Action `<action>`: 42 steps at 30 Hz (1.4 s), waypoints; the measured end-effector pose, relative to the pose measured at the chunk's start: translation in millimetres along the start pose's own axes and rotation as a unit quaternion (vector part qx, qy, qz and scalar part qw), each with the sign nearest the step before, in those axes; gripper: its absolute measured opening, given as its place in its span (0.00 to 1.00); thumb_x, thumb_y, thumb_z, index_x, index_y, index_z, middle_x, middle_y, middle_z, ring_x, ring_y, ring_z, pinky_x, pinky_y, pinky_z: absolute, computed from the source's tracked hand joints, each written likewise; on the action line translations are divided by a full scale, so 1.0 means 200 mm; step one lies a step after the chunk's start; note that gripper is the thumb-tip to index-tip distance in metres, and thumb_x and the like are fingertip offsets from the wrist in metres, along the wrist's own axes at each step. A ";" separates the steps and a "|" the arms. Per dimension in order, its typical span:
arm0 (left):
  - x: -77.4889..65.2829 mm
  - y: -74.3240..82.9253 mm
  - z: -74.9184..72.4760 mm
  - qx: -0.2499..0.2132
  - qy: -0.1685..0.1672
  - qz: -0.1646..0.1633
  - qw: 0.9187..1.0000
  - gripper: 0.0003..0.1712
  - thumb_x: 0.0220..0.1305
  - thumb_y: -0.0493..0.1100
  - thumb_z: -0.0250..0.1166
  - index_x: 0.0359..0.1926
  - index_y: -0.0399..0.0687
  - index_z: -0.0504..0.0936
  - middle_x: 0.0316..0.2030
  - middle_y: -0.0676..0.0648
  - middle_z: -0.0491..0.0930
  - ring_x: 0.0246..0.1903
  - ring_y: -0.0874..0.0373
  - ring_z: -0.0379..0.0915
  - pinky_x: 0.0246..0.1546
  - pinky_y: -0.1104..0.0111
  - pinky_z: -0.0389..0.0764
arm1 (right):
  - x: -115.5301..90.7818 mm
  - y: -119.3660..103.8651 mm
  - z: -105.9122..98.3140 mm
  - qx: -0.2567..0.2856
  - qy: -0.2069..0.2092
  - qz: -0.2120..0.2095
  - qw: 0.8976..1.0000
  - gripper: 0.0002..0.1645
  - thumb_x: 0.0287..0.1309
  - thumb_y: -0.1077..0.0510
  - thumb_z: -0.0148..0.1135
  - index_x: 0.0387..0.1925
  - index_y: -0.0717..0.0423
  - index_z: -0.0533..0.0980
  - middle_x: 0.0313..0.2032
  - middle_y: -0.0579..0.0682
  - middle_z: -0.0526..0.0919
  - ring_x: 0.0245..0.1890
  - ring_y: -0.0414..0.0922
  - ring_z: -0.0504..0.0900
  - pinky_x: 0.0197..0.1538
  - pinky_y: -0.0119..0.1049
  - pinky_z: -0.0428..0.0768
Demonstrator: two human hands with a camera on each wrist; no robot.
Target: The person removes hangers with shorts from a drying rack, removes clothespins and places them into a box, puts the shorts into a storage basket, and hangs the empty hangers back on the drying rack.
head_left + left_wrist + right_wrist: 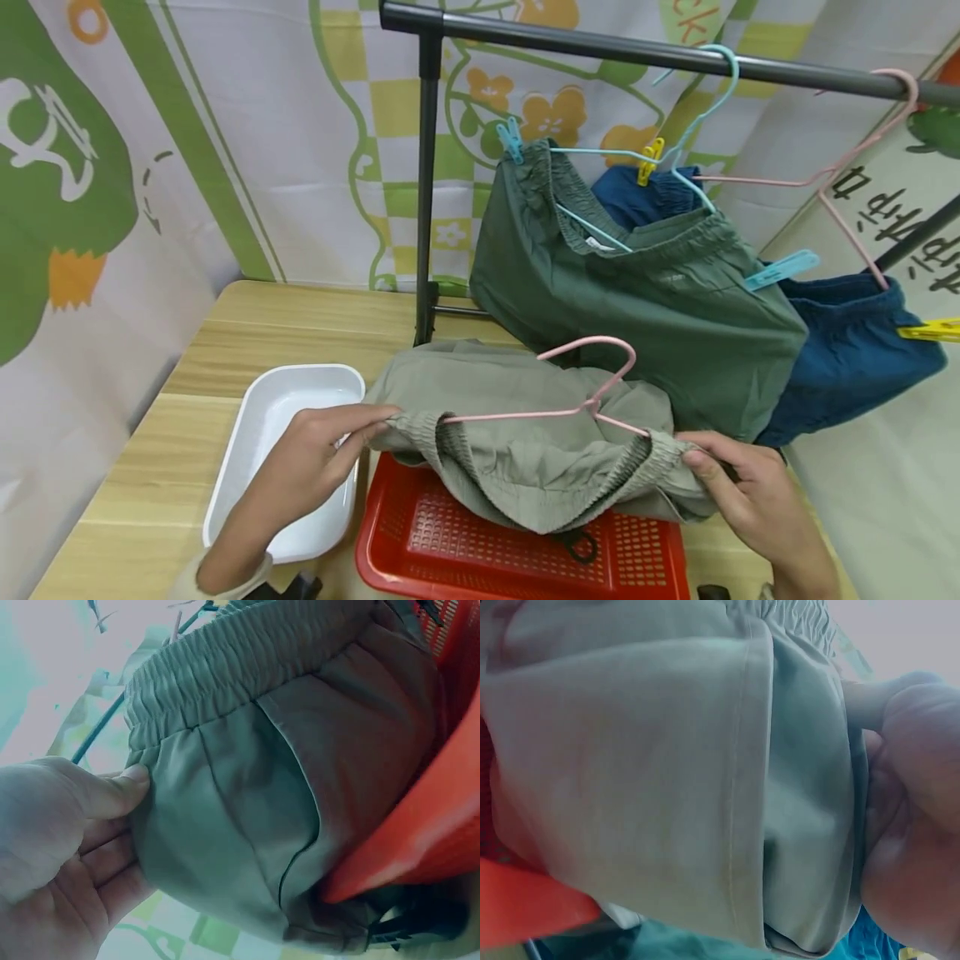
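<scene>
Grey-green shorts (525, 467) with an elastic waistband stretch between my two hands, above a red basket. Inside the waistband lies a pink hanger (517, 415), its hook pointing up and its arm ends hidden in the cloth. My left hand (318, 454) pinches the waistband's left corner between thumb and fingers; the left wrist view shows the thumb (131, 784) pressed on the cloth just below the gathers. At the right corner, my right hand (750, 492) pinches the waistband the same way. The side pocket of the shorts (802, 787) faces the right wrist camera.
The red basket (525, 575) holds a small black ring-shaped thing (581, 546). A white tray (345, 517) stands on the left. Behind, a black rack (426, 192) carries dark green shorts (622, 292) on a blue hanger (600, 152) and blue shorts (847, 358), held with clothespins (783, 269).
</scene>
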State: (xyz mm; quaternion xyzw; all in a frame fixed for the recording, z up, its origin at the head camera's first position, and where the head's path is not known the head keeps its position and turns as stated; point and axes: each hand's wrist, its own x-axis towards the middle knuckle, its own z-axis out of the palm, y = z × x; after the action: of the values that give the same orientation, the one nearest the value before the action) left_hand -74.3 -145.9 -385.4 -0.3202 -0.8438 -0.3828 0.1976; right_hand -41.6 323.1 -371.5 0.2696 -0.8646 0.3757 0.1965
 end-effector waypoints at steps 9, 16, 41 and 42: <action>-0.04 -0.08 -0.03 -0.088 -0.003 -0.103 0.991 0.14 0.68 0.27 0.66 0.49 0.44 0.90 0.22 0.61 0.74 0.15 0.71 0.61 0.15 0.76 0.67 | -0.01 0.04 -0.06 0.006 -0.006 0.004 1.000 0.21 0.57 0.83 0.61 0.46 0.62 0.84 0.43 0.39 0.87 0.38 0.32 0.85 0.42 0.22 0.80; -0.07 -0.14 -0.02 -0.109 0.009 -0.153 0.982 0.12 0.70 0.30 0.65 0.48 0.45 0.90 0.33 0.56 0.85 0.22 0.65 0.68 0.22 0.74 0.71 | -0.01 0.07 -0.06 -0.007 0.010 0.000 1.000 0.21 0.56 0.83 0.62 0.45 0.63 0.84 0.42 0.38 0.88 0.39 0.30 0.84 0.45 0.20 0.78; -0.07 -0.22 0.01 -0.106 -0.004 -0.231 0.967 0.09 0.73 0.36 0.64 0.48 0.40 0.89 0.34 0.54 0.87 0.28 0.61 0.76 0.30 0.70 0.76 | 0.00 0.13 -0.05 0.026 -0.009 0.011 1.000 0.21 0.53 0.85 0.63 0.44 0.66 0.85 0.45 0.36 0.87 0.40 0.32 0.86 0.44 0.22 0.81; -0.07 -0.23 0.01 -0.108 -0.011 -0.235 0.966 0.09 0.73 0.36 0.64 0.48 0.40 0.89 0.34 0.54 0.87 0.28 0.61 0.77 0.31 0.70 0.77 | 0.00 0.13 -0.05 0.028 -0.008 0.012 0.999 0.21 0.53 0.85 0.62 0.44 0.66 0.85 0.44 0.37 0.88 0.39 0.32 0.86 0.43 0.22 0.80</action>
State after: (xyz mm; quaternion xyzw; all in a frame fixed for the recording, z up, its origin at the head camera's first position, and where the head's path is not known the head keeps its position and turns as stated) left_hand -95.9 -171.9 -418.4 -0.1362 -0.8511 -0.5039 0.0569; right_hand -55.8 345.3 -379.7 0.2674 -0.8584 0.4003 0.1774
